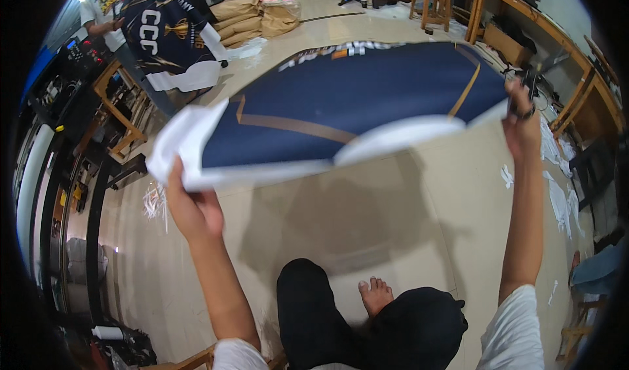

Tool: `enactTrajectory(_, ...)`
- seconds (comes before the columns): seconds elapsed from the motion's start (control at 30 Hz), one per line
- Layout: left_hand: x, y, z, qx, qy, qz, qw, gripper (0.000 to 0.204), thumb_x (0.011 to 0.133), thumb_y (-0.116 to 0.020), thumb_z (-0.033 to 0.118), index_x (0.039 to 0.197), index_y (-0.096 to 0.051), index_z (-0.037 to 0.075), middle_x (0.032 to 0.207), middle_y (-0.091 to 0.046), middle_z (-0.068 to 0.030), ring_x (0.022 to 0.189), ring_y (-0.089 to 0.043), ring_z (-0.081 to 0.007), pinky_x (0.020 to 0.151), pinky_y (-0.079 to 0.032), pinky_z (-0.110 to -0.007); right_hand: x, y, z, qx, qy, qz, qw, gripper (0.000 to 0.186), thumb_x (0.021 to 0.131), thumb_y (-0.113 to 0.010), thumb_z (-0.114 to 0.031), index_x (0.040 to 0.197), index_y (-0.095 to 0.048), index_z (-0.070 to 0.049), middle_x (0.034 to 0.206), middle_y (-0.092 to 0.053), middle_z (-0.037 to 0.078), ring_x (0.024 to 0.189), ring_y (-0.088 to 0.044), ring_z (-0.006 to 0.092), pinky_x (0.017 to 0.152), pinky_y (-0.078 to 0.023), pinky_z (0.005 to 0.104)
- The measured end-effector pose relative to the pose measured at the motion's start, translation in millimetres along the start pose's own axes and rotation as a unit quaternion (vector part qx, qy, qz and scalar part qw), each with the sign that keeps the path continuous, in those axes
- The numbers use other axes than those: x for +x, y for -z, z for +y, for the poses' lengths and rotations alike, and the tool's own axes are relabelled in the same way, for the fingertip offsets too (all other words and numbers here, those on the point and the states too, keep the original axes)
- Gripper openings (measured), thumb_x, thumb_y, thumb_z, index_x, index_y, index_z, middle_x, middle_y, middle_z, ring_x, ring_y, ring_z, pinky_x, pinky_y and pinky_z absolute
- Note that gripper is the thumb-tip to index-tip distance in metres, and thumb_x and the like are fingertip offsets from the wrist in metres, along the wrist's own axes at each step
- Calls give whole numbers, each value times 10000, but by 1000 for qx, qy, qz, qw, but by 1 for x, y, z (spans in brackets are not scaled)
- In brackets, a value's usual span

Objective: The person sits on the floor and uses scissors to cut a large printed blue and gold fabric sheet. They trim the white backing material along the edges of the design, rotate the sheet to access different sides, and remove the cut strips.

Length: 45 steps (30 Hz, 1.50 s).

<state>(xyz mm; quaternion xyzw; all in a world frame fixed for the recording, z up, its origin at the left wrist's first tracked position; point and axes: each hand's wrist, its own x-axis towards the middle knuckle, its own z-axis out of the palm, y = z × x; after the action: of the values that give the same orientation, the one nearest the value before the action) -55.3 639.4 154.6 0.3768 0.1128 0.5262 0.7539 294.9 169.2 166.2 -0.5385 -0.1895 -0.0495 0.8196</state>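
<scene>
A navy printed fabric sheet (354, 88) with thin gold-brown lines and white edges stretches across the upper middle, held up in the air and slightly blurred. My left hand (196, 200) is closed on its white left edge. My right hand (521, 118) is closed at the sheet's right end, with black scissors (531, 88) in its fingers, blades pointing up and away. How the fingers divide between sheet and scissors is partly hidden.
A person (105, 23) at upper left holds another dark printed piece (167, 42). Brown sacks (232, 19) are piled behind. A wooden stool (429, 6) and tables (557, 29) stand right. A black machine (46, 173) lines the left. White scraps (557, 193) and someone's leg (593, 268) are at right.
</scene>
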Motion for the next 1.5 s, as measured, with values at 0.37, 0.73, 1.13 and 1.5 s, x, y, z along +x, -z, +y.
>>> enactTrajectory(0.37,-71,178,-232,147,298,90,939,416,993,-788,124,1350,-623,-12,1269,-704,-115,1070,-717,-218,857,-607,-342,-93,100,255,-28,-233,90,968,194,930,-806,-121,1026,-643,-76,926,-609,-21,823,-561,102,784,-477,287)
enactTrajectory(0.73,-85,274,-336,293,472,177,812,188,1024,-695,15,1136,-581,-82,998,-680,-161,816,-713,-225,727,-682,-328,-113,151,424,-315,-316,99,889,214,883,-875,-72,937,-673,-24,872,-684,11,742,-588,96,683,-464,250)
enactTrajectory(1.13,-79,275,-342,335,449,194,806,250,1016,-694,0,1185,-546,-110,1046,-688,-204,829,-727,-249,708,-690,-356,-124,148,408,-537,-221,65,811,217,818,-879,-58,970,-732,-10,831,-762,131,768,-727,243,750,-568,389)
enactTrajectory(1.5,-121,204,-327,338,503,273,747,315,1016,-651,-35,1286,-500,-95,1107,-684,-197,926,-752,-310,683,-677,-377,-103,160,371,-664,-144,154,717,259,852,-822,-67,1076,-703,-18,950,-778,165,900,-765,370,837,-578,460)
